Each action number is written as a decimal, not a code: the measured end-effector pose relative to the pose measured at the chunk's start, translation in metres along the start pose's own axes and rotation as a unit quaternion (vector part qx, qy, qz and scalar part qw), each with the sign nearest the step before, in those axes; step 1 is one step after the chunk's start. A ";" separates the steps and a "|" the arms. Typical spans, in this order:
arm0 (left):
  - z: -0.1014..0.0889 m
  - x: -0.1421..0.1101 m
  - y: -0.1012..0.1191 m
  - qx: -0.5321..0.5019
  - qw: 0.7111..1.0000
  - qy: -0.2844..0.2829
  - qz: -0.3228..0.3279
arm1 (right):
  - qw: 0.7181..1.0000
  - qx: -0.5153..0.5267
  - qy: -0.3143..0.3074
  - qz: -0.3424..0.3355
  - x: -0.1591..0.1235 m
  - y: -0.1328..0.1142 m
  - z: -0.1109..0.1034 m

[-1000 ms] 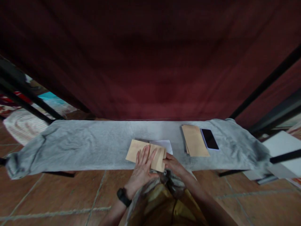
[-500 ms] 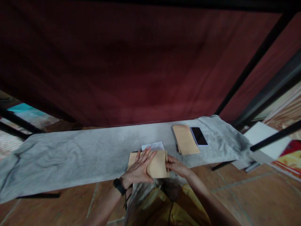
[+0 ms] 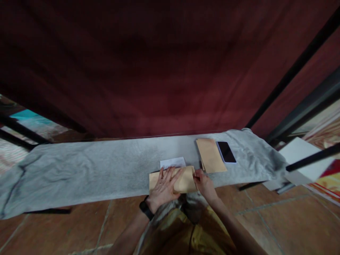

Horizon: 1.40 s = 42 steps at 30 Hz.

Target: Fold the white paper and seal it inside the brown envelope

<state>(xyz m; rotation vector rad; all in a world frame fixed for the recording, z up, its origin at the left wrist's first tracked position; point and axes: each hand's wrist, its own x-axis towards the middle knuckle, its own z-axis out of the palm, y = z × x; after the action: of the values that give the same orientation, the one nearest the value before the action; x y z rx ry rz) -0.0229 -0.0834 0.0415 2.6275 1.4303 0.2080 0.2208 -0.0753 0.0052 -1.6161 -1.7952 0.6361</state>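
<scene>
A brown paper envelope (image 3: 188,181) lies at the front edge of the cloth-covered bench, close to my lap. My left hand (image 3: 164,188) rests flat across it, fingers spread, pressing down on the paper. At the envelope's right end my right hand (image 3: 204,184) is closed, its thumb and fingers gripping the edge. Just behind the envelope a white paper (image 3: 172,162) lies partly covered. To the right is a small stack of similar brown envelopes (image 3: 211,156), with a phone (image 3: 226,152), screen dark, beside it.
A grey cloth (image 3: 79,170) covers the long, narrow bench, wrinkled at both ends. Behind it hangs a dark red curtain (image 3: 170,78). Black metal bars (image 3: 289,69) slant at the right, near white boards (image 3: 305,159). Brown floor tiles (image 3: 87,226) show below.
My right hand has moved slightly right and closed on the envelope's end. The envelope's near edge sits farther from me now. My left hand stays spread on it, shifted a little right.
</scene>
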 end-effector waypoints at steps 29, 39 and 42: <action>-0.011 -0.018 0.034 0.054 0.998 0.022 0.007 | 0.848 0.415 -0.285 0.168 -0.006 -0.021 -0.015; -0.012 -0.021 0.027 0.039 0.999 0.018 0.029 | 0.807 0.482 -0.215 0.263 -0.014 -0.009 0.001; -0.013 -0.025 0.022 0.036 0.999 0.020 0.024 | 0.812 0.476 -0.205 0.269 -0.012 0.003 -0.005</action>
<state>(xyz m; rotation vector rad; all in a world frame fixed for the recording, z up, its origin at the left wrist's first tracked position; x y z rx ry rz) -0.0207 -0.1149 0.0566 2.7326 1.4128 0.2212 0.2267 -0.0875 0.0052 -1.2511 -0.8773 1.9003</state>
